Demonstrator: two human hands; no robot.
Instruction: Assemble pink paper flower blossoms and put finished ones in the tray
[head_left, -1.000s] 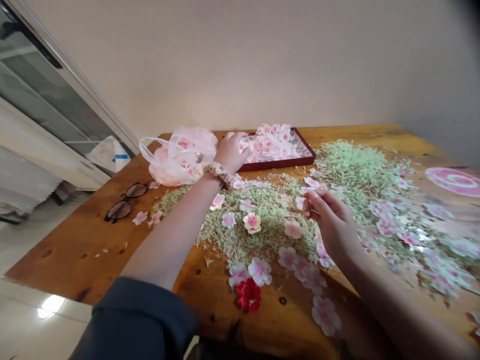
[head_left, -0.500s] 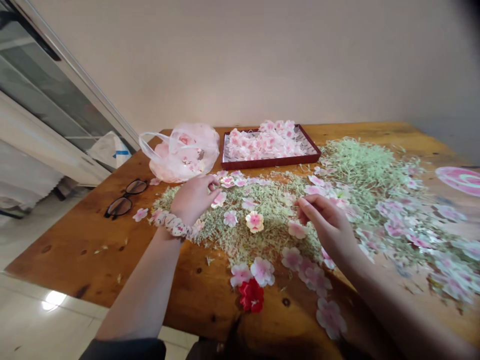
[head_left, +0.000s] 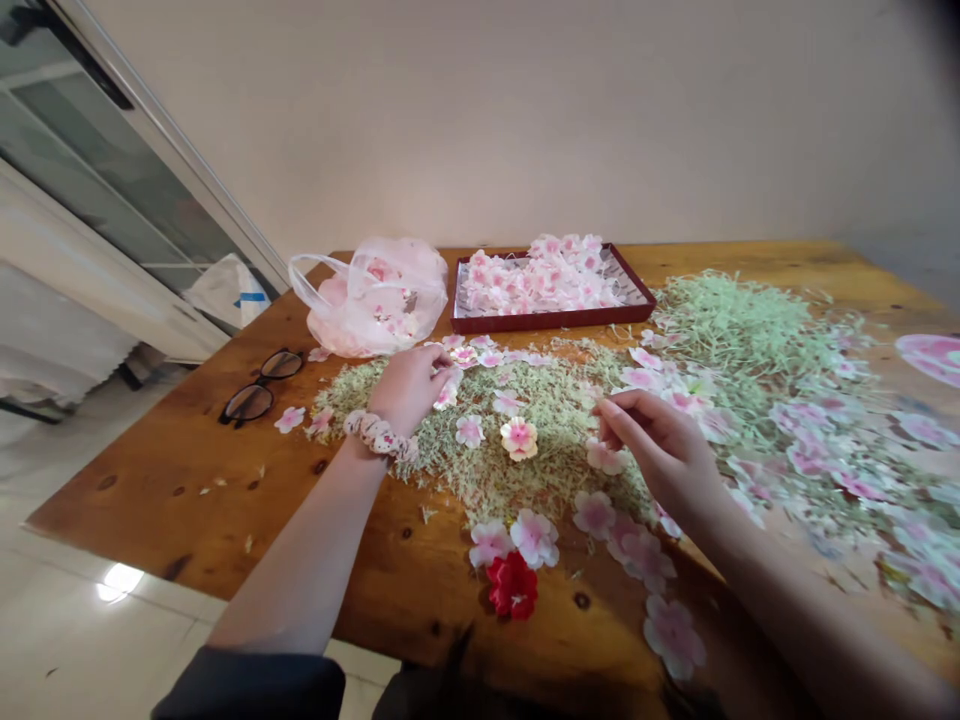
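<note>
My left hand (head_left: 409,390), with a floral scrunchie (head_left: 375,432) at the wrist, is closed at the fingertips on a pink artificial flower (head_left: 448,390) at the pile's left side. The thumb and index finger of my right hand (head_left: 652,430) are pressed together over the pile's right part; whatever they may hold is too small to make out. Between the hands, a cream-edged pink flower (head_left: 519,438) and paler ones rest on pale green shredded moss (head_left: 480,480). A red flower (head_left: 512,585) and two pink flowers (head_left: 535,540) lie nearer me.
A dark red tray (head_left: 555,318) heaped with pink flowers (head_left: 536,280) stands by the wall, beside a sheer drawstring bag (head_left: 375,300). Eyeglasses (head_left: 259,390) lie at the left. More green shreds (head_left: 735,320) and scattered flowers (head_left: 810,450) cover the right side.
The whole view has shifted slightly, so the table appears farther right. A petal beside my left fingertips looks more raised. My right hand keeps its pinched pose almost unchanged.
</note>
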